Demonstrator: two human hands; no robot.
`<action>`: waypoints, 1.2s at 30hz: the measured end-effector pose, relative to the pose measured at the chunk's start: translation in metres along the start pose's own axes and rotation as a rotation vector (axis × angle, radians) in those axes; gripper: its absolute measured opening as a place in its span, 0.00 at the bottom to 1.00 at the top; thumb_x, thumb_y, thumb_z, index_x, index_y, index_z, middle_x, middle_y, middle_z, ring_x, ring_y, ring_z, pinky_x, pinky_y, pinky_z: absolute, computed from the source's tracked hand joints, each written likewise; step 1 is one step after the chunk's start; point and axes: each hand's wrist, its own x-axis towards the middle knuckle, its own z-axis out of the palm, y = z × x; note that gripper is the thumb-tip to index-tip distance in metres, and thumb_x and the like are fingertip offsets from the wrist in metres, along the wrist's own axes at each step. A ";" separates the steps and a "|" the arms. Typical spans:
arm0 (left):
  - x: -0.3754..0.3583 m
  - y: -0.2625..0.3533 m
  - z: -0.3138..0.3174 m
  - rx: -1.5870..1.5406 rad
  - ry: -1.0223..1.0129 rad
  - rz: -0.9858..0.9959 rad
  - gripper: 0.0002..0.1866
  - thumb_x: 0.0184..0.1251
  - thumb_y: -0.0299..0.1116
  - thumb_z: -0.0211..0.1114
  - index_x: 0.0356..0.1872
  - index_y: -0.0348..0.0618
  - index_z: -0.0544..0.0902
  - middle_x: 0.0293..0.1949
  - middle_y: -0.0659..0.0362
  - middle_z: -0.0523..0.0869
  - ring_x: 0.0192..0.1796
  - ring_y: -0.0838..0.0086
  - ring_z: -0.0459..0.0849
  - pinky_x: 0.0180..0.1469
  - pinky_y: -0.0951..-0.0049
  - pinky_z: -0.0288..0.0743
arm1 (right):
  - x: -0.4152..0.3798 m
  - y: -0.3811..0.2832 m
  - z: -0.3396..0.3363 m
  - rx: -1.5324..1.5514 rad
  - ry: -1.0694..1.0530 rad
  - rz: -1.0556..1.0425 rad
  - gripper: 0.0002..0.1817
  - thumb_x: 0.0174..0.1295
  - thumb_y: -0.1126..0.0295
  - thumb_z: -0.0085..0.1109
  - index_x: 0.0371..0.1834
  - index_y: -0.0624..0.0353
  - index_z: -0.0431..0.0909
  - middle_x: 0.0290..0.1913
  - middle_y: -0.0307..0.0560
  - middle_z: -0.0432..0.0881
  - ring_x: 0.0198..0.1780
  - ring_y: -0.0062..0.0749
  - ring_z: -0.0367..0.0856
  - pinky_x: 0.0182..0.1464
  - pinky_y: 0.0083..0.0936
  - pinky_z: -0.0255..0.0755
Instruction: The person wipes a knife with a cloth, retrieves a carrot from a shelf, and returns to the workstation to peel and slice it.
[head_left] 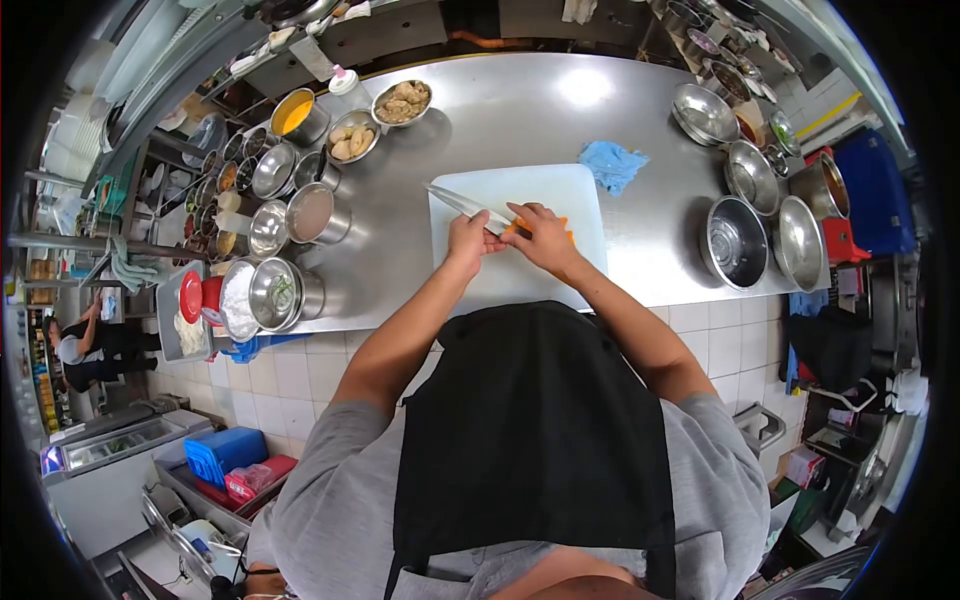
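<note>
Head view, left to right: your left hand (pixel 467 240) is wrapped tight around the handle of the knife (pixel 468 205), blade running up-left across the white cutting board (pixel 560 190). Just right of it, your right hand (pixel 540 238) pins the orange piece (pixel 519 226), fingers pressed down, closest to the blade.

One knife (pixel 462 204), one cutting board (pixel 520 238), one blue cloth (pixel 612 163), two hands (pixel 468 241).
</note>
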 end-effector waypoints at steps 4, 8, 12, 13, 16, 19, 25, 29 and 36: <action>-0.004 0.001 0.000 0.015 0.070 0.020 0.14 0.79 0.36 0.53 0.48 0.32 0.77 0.36 0.47 0.86 0.30 0.63 0.88 0.31 0.65 0.88 | 0.008 0.029 0.003 -0.117 0.135 0.251 0.28 0.63 0.54 0.65 0.62 0.59 0.79 0.54 0.62 0.81 0.59 0.56 0.79 0.60 0.45 0.74; -0.006 0.005 -0.010 0.031 0.065 0.000 0.14 0.79 0.36 0.53 0.48 0.32 0.77 0.36 0.47 0.86 0.29 0.63 0.88 0.30 0.66 0.88 | 0.004 0.025 -0.016 0.026 0.004 0.233 0.24 0.62 0.55 0.66 0.55 0.60 0.83 0.49 0.59 0.83 0.53 0.53 0.81 0.55 0.43 0.76; -0.003 0.001 -0.004 0.085 0.034 0.011 0.14 0.78 0.36 0.56 0.49 0.33 0.76 0.36 0.47 0.86 0.30 0.63 0.88 0.32 0.64 0.88 | -0.009 -0.009 -0.011 0.079 -0.040 -0.155 0.16 0.60 0.68 0.69 0.51 0.55 0.85 0.42 0.53 0.82 0.45 0.47 0.82 0.49 0.38 0.77; -0.005 0.001 0.001 0.120 0.039 0.005 0.14 0.78 0.36 0.56 0.49 0.32 0.76 0.36 0.46 0.87 0.29 0.63 0.88 0.31 0.64 0.88 | -0.009 -0.009 -0.009 0.135 -0.052 -0.133 0.12 0.59 0.73 0.68 0.46 0.58 0.85 0.40 0.52 0.81 0.45 0.48 0.81 0.48 0.38 0.76; -0.004 -0.003 0.004 0.131 0.021 0.025 0.15 0.78 0.35 0.56 0.45 0.28 0.74 0.32 0.45 0.85 0.25 0.62 0.88 0.27 0.66 0.87 | -0.006 0.003 -0.004 0.129 -0.062 -0.141 0.08 0.60 0.73 0.65 0.41 0.59 0.84 0.41 0.52 0.82 0.44 0.49 0.82 0.47 0.39 0.77; -0.007 -0.003 0.005 0.188 0.013 0.011 0.15 0.77 0.36 0.56 0.45 0.28 0.74 0.32 0.45 0.85 0.24 0.62 0.87 0.27 0.66 0.86 | -0.001 0.017 0.000 -0.014 -0.067 -0.017 0.06 0.61 0.72 0.61 0.38 0.58 0.84 0.36 0.52 0.83 0.41 0.50 0.84 0.45 0.41 0.78; -0.006 0.006 0.008 0.211 0.006 0.015 0.15 0.78 0.35 0.55 0.46 0.28 0.75 0.33 0.45 0.86 0.26 0.63 0.88 0.28 0.66 0.87 | -0.003 0.017 -0.022 0.094 -0.028 0.281 0.10 0.62 0.72 0.59 0.45 0.58 0.82 0.38 0.56 0.84 0.41 0.51 0.85 0.46 0.42 0.80; 0.006 0.019 0.011 0.137 0.043 0.049 0.16 0.79 0.35 0.53 0.49 0.27 0.76 0.36 0.46 0.86 0.28 0.63 0.89 0.28 0.67 0.87 | -0.044 -0.027 -0.041 0.101 -0.061 0.065 0.25 0.61 0.75 0.58 0.64 0.55 0.75 0.50 0.63 0.81 0.48 0.57 0.83 0.51 0.44 0.79; 0.011 -0.013 0.048 0.200 0.053 0.167 0.21 0.80 0.42 0.55 0.54 0.28 0.75 0.42 0.46 0.87 0.47 0.57 0.89 0.51 0.60 0.85 | -0.072 0.013 -0.043 0.114 -0.028 0.316 0.30 0.60 0.74 0.58 0.69 0.56 0.70 0.58 0.67 0.78 0.52 0.59 0.82 0.53 0.47 0.77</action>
